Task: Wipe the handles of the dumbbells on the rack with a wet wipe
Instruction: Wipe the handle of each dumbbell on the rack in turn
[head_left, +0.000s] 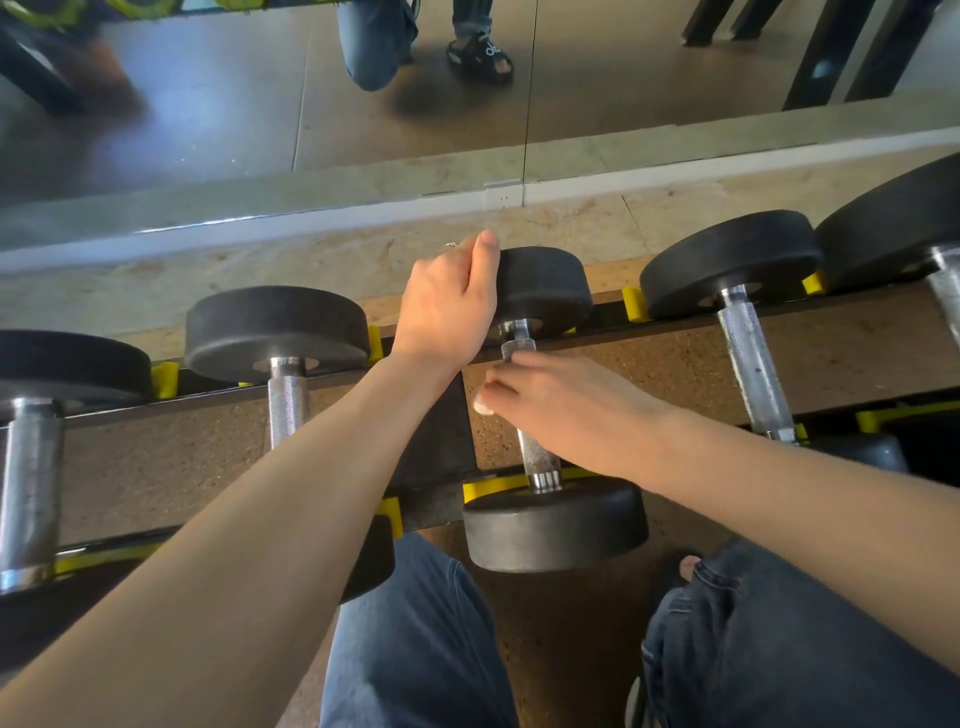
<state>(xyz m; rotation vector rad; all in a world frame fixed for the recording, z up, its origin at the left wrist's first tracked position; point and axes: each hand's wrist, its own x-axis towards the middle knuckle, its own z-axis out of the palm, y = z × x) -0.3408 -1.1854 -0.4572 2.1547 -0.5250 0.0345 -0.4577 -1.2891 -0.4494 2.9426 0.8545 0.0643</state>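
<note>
**Wipe on the middle dumbbell's handle**

The middle dumbbell (540, 415) lies across the rack (675, 358). The right hand (566, 410) wraps its handle (537, 457), with what looks like a white wet wipe (483, 407) bunched under the fingers. The left hand (449, 306) cups the dumbbell's far weight (545, 288). Other dumbbells (748, 332) lie to either side of it. Beyond it stands a mirror (260, 93).

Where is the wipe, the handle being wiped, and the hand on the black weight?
wet wipe (484, 407): head view, white corner below fingers.
handle (536, 451): head view, bare knurled part.
left hand (451, 304): head view, its back.
</note>
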